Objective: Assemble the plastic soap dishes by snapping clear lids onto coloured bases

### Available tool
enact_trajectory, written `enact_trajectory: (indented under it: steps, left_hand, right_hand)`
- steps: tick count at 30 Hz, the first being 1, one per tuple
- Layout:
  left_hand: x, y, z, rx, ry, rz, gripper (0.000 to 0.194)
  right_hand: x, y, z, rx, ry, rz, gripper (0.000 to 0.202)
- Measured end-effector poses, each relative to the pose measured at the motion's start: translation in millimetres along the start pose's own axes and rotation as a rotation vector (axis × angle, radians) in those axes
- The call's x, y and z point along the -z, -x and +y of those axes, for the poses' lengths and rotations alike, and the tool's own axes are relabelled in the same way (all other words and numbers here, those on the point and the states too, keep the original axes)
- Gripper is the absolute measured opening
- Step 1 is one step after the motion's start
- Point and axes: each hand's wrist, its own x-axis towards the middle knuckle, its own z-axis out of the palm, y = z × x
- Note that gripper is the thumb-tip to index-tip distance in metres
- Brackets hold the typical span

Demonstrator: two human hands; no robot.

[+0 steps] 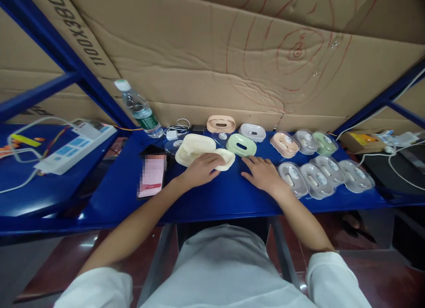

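Observation:
My left hand [203, 168] is closed around the left side of a small cream plastic dish [227, 161], fingers over it and thumb at its near edge. Just behind that hand sits a larger cream plastic tub [195, 145], partly covered by my fingers. My right hand [262, 173] lies open on the blue table, fingers apart and nothing in them. Its fingertips are close to the front of a green oval soap-dish-like shell [241, 145] with a dark slot. Behind stand a peach shell [221, 123] and a white shell [252, 132]. A clear lid [222, 138] is partly hidden between them.
Several clear-lidded grey cases [292, 179] stand at right, with a peach one [284, 144] and a green one [324, 143] behind. A phone [152, 175], water bottle [141, 111] and white cable [181, 127] are at left. Cardboard [186, 55] walls the back.

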Motion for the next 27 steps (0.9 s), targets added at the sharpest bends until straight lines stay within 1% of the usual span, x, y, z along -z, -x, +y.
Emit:
enact_trajectory:
  steps: [1, 3, 5, 6, 8, 10, 13, 14, 15, 18, 21, 23, 25, 27]
  left_hand:
    - [-4.2, 2, -2, -0.019, -0.003, -0.039, 0.027]
    - [-9.9, 7, -3, -0.054, 0.006, -0.103, 0.026]
    - [-12.0, 11, -2, -0.061, 0.025, -0.131, 0.023]
    - [-12.0, 12, -2, -0.051, 0.034, -0.135, 0.024]
    - [-11.3, 12, -2, -0.016, 0.050, -0.138, 0.029]
    - [-10.7, 12, -4, 0.027, 0.055, -0.131, 0.031]
    - [-11.2, 12, -9, 0.093, 0.030, -0.107, 0.022]
    - [-11.7, 12, -10, 0.114, 0.026, -0.105, 0.023]
    - [-12.4, 13, -12, 0.131, 0.033, -0.107, 0.030]
    - [-15.1, 15, -16, 0.148, 0.121, -0.115, 0.060]
    - [-18.3, 17, -19, 0.138, 0.190, -0.080, 0.092]
    - [-19.7, 17, -21, 0.141, 0.186, -0.039, 0.107]
    - [-19.6, 17, -25, 0.148, 0.152, -0.004, 0.114]
    - [-17.8, 18, -29, 0.149, 0.114, -0.012, 0.109]
  right_hand:
    - [-4, -6, -2, 0.004, -0.006, 0.021, 0.051]
    - [-10, -16, -3, 0.003, -0.029, 0.116, 0.049]
    - [-16, -24, 0, -0.001, -0.057, 0.205, 0.052]
    - [-19, -27, 3, -0.001, -0.069, 0.225, 0.054]
    - [-26, -30, 9, 0.009, -0.083, 0.229, 0.059]
    - [-31, -31, 14, 0.031, -0.088, 0.220, 0.061]
    - [-37, -34, 18, 0.045, -0.082, 0.225, 0.060]
    - [-38, -35, 19, 0.040, -0.082, 0.230, 0.057]
    - [-38, -36, 20, 0.034, -0.085, 0.234, 0.053]
    - [-33, -36, 23, 0.053, -0.110, 0.242, 0.044]
    - [-28, -33, 24, 0.149, -0.151, 0.239, 0.039]
    - [-29, -30, 20, 0.242, -0.205, 0.248, 0.037]
    - [-33, -28, 14, 0.336, -0.271, 0.246, 0.037]
    - [-39, -27, 6, 0.402, -0.321, 0.223, 0.040]
